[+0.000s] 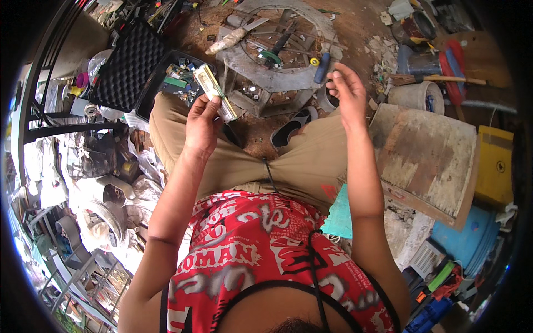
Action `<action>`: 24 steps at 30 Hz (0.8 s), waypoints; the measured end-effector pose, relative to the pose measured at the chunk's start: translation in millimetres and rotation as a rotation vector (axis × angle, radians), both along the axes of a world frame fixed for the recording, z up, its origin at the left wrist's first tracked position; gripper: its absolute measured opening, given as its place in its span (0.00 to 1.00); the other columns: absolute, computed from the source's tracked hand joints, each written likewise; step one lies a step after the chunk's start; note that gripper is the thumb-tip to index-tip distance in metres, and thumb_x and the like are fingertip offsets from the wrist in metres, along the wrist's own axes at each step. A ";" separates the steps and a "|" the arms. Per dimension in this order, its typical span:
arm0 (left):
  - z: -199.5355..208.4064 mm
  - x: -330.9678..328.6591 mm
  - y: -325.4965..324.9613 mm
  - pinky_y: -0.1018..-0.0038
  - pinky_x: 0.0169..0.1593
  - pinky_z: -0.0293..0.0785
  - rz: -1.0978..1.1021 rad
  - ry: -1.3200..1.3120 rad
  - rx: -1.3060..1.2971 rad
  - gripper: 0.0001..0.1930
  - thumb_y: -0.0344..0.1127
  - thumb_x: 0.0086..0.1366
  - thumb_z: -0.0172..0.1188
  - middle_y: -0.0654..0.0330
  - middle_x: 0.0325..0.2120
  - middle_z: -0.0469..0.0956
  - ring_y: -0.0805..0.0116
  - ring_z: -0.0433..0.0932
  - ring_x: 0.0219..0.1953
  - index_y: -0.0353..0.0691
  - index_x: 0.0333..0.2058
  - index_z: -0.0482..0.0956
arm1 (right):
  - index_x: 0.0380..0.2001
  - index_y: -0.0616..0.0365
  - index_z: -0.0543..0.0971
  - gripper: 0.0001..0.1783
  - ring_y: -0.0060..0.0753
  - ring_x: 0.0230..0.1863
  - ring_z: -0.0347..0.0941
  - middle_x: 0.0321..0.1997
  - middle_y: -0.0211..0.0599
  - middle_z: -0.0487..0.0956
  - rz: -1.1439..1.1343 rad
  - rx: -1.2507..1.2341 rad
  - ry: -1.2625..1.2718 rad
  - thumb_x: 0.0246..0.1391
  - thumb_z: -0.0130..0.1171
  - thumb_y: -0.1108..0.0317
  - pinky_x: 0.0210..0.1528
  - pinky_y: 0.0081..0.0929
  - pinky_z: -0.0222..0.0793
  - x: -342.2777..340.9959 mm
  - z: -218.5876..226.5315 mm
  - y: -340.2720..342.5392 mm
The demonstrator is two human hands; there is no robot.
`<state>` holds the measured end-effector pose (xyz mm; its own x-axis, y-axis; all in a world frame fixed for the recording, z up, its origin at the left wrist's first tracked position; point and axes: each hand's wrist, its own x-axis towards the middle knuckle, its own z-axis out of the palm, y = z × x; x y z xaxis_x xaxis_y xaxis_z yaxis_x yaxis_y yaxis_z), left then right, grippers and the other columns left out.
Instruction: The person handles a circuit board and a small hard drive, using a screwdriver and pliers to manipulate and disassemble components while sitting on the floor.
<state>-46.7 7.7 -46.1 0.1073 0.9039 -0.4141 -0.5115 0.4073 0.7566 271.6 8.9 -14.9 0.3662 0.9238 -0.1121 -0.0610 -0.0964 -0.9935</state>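
My left hand (202, 125) grips a long pale rectangular strip with a green edge (206, 81), held up above my left knee. My right hand (348, 94) is raised, fingers loosely curled, not closed; near it, a blue cylindrical handle (322, 67). Far left: open black case with foam-lined lid (130, 66), small boards inside. Far middle: grey ring-shaped frame (297, 82), wrapped-handle knife (229, 40) on it. Right: yellow box (494, 172).

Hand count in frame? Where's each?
2. Left hand is left of centre, gripping a pale strip-shaped part. Right hand is right of centre, fingertips near a blue cylinder. Any others hidden in the clutter can't be ruled out.
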 end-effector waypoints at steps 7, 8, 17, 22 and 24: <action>-8.4 -3.7 15.1 0.79 0.37 0.73 0.037 -0.030 0.020 0.07 0.34 0.67 0.56 0.67 0.32 0.77 0.78 0.75 0.32 0.41 0.42 0.74 | 0.47 0.58 0.76 0.16 0.15 0.31 0.71 0.32 0.26 0.77 0.119 -0.031 -0.090 0.56 0.61 0.65 0.34 0.15 0.66 -11.7 -19.5 20.0; -12.4 -1.4 15.7 0.80 0.36 0.73 0.039 -0.024 0.006 0.07 0.34 0.67 0.56 0.67 0.32 0.77 0.78 0.75 0.32 0.41 0.42 0.74 | 0.47 0.58 0.77 0.16 0.15 0.31 0.71 0.33 0.26 0.78 0.133 -0.015 -0.140 0.56 0.61 0.65 0.34 0.16 0.66 -7.5 -19.7 19.3; -33.0 -4.0 31.7 0.76 0.44 0.69 -0.104 0.103 -0.052 0.09 0.36 0.71 0.47 0.63 0.37 0.76 0.75 0.73 0.39 0.40 0.43 0.73 | 0.48 0.58 0.77 0.17 0.20 0.34 0.75 0.36 0.29 0.80 -0.306 -0.066 -0.318 0.57 0.60 0.63 0.36 0.20 0.70 159.7 -21.3 -35.3; -25.5 13.0 54.2 0.82 0.33 0.66 -0.260 0.395 0.081 0.06 0.36 0.70 0.49 0.69 0.29 0.73 0.80 0.71 0.30 0.43 0.40 0.72 | 0.47 0.60 0.77 0.18 0.18 0.33 0.72 0.33 0.27 0.79 -0.417 -0.368 -0.466 0.53 0.64 0.66 0.37 0.20 0.70 213.4 -155.1 -129.6; -21.9 15.2 64.4 0.78 0.42 0.68 -0.245 0.312 0.022 0.10 0.37 0.71 0.48 0.65 0.37 0.74 0.75 0.72 0.38 0.42 0.46 0.71 | 0.47 0.59 0.77 0.20 0.27 0.35 0.75 0.34 0.36 0.80 -0.374 -0.674 -0.519 0.51 0.62 0.64 0.40 0.26 0.71 211.2 -199.3 -164.3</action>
<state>-31.5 72.1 -68.0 0.1926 0.8762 -0.4419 -0.1451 0.4708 0.8702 482.8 -155.4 -214.2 0.7818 0.5346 -0.3210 0.2320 -0.7272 -0.6460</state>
